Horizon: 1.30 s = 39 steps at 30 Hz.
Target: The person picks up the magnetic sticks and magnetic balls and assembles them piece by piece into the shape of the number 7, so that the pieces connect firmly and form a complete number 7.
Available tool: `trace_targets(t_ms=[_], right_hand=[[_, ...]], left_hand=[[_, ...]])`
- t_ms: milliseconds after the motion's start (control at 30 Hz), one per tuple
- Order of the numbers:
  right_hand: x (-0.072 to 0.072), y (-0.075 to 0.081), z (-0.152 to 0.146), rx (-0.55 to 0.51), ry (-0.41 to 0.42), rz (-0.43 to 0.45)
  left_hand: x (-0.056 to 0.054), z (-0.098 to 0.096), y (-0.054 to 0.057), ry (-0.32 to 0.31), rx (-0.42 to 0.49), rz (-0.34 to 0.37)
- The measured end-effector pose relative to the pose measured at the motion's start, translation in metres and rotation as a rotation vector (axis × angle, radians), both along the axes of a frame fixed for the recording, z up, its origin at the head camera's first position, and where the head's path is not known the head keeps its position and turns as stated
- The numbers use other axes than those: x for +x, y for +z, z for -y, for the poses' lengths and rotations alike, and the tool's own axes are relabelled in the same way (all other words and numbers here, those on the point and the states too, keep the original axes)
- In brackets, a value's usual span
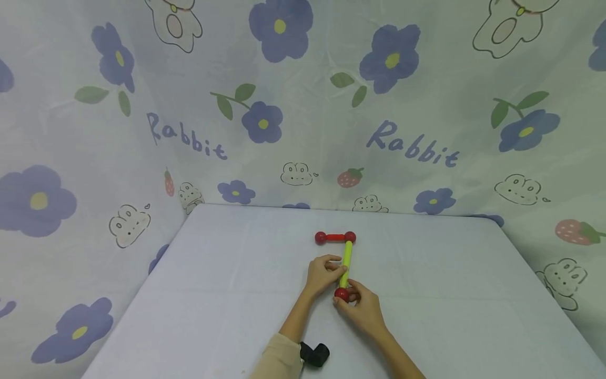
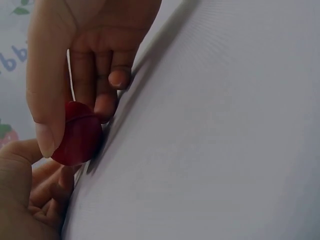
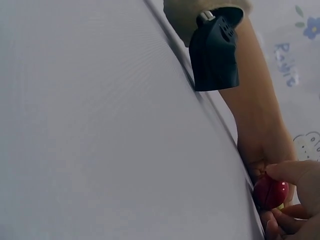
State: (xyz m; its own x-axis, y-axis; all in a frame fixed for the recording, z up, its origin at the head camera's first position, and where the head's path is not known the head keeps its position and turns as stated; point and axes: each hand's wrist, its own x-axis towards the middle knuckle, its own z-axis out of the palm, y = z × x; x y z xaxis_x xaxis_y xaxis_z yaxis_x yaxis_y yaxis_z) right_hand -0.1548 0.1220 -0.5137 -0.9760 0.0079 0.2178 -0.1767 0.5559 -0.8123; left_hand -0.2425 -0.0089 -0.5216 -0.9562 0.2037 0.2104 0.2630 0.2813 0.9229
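A yellow-green rod lies on the white table, running from a red ball at its far end to a nearer red ball. My left hand pinches the rod around its middle, thumb on top. At the near end my right hand holds the nearer ball between thumb and fingers; the right wrist view shows this ball against the rod's end. From the far ball a short red rod extends left to another red ball.
A black wrist device sits at the left sleeve, close over the table. Behind the table's far edge hangs a white curtain printed with flowers, rabbits and lettering.
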Motion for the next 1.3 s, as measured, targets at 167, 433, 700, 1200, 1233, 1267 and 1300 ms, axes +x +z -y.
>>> trace_targets(t_ms=[167, 433, 700, 1200, 1233, 1267, 1300], right_hand=[[-0.001, 0.0, -0.003, -0.007, 0.03, -0.001], [-0.003, 0.0, -0.007, -0.02, 0.052, 0.002], [-0.002, 0.003, -0.007, -0.011, 0.05, 0.006], [0.003, 0.008, -0.023, -0.097, 0.063, 0.121], [0.004, 0.008, -0.027, -0.097, 0.075, 0.132], [0.004, 0.008, -0.031, -0.092, 0.089, 0.142], [0.004, 0.009, -0.035, -0.085, 0.103, 0.152]], left_hand=[[0.0, -0.001, 0.0, 0.001, -0.008, 0.004], [-0.001, -0.001, 0.0, 0.002, -0.028, 0.002], [0.0, -0.002, 0.0, 0.008, -0.025, 0.005], [-0.002, 0.013, 0.001, -0.018, 0.169, 0.121], [-0.002, 0.016, 0.003, -0.026, 0.191, 0.136], [-0.001, 0.02, 0.006, -0.035, 0.213, 0.153], [0.0, 0.024, 0.01, -0.044, 0.221, 0.161]])
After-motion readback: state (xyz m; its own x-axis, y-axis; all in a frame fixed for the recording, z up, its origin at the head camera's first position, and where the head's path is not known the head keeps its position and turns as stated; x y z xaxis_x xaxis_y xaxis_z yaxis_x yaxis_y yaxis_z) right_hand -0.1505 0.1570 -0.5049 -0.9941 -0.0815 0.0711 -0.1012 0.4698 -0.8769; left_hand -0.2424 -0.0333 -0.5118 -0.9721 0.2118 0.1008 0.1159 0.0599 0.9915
